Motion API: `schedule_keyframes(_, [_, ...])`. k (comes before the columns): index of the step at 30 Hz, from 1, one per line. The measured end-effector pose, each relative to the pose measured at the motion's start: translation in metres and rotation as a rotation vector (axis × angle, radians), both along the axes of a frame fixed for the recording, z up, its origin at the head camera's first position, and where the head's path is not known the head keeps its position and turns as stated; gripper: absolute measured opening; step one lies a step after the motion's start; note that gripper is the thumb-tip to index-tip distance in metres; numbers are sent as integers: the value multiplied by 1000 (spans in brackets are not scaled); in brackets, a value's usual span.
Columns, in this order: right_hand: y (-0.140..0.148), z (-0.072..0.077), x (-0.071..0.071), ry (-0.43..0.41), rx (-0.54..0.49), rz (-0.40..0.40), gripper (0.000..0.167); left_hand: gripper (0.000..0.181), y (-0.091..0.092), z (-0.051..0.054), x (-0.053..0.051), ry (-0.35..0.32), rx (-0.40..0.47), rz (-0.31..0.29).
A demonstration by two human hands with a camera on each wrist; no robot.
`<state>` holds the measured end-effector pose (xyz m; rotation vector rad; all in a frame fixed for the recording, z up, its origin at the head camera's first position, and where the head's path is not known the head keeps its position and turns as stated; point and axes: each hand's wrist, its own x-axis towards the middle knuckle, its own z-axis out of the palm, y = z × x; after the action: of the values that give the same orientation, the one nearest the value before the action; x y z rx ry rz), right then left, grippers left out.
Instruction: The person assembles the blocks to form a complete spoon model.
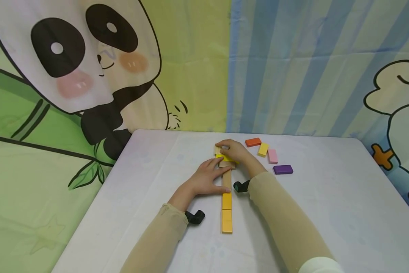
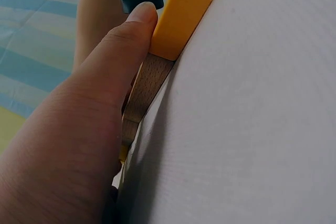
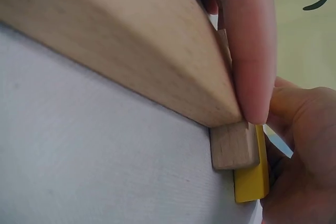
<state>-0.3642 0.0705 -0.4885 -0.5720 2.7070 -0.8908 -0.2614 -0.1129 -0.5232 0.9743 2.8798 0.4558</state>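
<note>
A straight row of blocks runs away from me down the middle of the table. Its near end has two orange-yellow blocks (image 1: 226, 220), followed by a plain wooden block (image 1: 226, 179). Farther up, a wooden block (image 1: 227, 164) and a bright yellow block (image 1: 229, 157) lie crosswise. My left hand (image 1: 206, 178) lies along the row's left side, fingers spread, thumb touching where orange meets wood. Its index finger reaches the crosswise wood. At the far end my right hand (image 1: 237, 151) curls its fingers about a pale wooden block (image 1: 217, 150), partly hidden by them.
Right of the row's far end lie loose blocks: red-orange (image 1: 253, 142), yellow (image 1: 263, 149), pink (image 1: 272, 156) and purple (image 1: 283, 169). A black wrist camera (image 1: 195, 217) sits at my left cuff, another (image 1: 241, 186) at my right. A printed curtain (image 1: 197, 68) hangs behind the table.
</note>
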Motion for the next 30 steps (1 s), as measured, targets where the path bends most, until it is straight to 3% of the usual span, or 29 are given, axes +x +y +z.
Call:
schedule_keyframes(10, [29,7,13,14,-62,-79,35,90,2,0,-2,14,-6,10])
schedule_keyframes(24, [120,23,72,190,-56,-253,32,90,1,1,-2,-15,-9,23])
schedule_keyframes(30, [161,20,96,158,26,-336,43,91,1,0,-2,-20,4,13])
